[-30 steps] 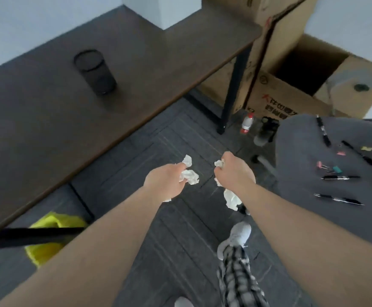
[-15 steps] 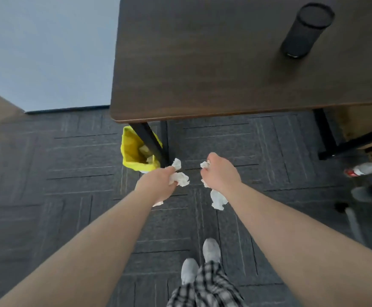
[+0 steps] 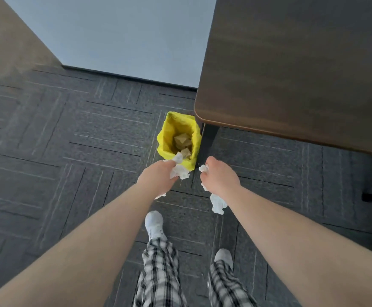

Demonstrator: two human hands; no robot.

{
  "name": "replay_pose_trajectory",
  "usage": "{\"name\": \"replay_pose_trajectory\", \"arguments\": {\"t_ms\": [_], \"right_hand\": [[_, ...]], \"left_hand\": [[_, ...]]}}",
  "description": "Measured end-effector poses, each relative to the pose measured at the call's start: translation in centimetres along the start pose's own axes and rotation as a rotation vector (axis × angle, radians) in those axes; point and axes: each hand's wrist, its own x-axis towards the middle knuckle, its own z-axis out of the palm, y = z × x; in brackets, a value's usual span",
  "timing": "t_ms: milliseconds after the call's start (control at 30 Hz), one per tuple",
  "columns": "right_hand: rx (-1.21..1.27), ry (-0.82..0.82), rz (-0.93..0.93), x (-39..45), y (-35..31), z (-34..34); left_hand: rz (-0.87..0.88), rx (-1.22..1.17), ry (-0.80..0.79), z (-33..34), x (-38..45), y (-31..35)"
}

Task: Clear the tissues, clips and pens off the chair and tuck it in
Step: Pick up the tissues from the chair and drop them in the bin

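Note:
My left hand (image 3: 157, 176) is closed around crumpled white tissues (image 3: 179, 169), held just short of the near rim of a small bin lined with a yellow bag (image 3: 167, 134). My right hand (image 3: 219, 176) grips more white tissues (image 3: 218, 202) that hang below the fist, a little to the right of the bin. Brown scraps of paper lie inside the bin. The chair, the clips and the pens are out of view.
A dark wooden desk (image 3: 291, 69) fills the upper right, its black leg (image 3: 208, 138) standing right beside the bin. Grey carpet tiles cover the floor. A pale wall (image 3: 125, 36) runs along the back. My feet in white shoes are below.
I have turned left and stepped away from the chair toward the bin. Both hands still hold their tissues and now hover close to the yellow bin, which is fully visible.

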Motion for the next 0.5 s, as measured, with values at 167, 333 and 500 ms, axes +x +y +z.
{"name": "replay_pose_trajectory", "arguments": {"t_ms": [167,333,500], "right_hand": [[-0.002,0.029,0.085,6.9,-4.5,2.2],[0.027,0.090,0.178,13.6,-7.9,4.4],[0.040,0.124,0.211,19.2,-8.0,6.0]], "left_hand": [[0.035,-0.056,-0.046,-2.1,6.5,-4.6],[0.035,-0.120,-0.085,-2.4,13.2,-8.7],[0.049,-0.130,-0.121,-1.7,18.4,-10.0]]}}
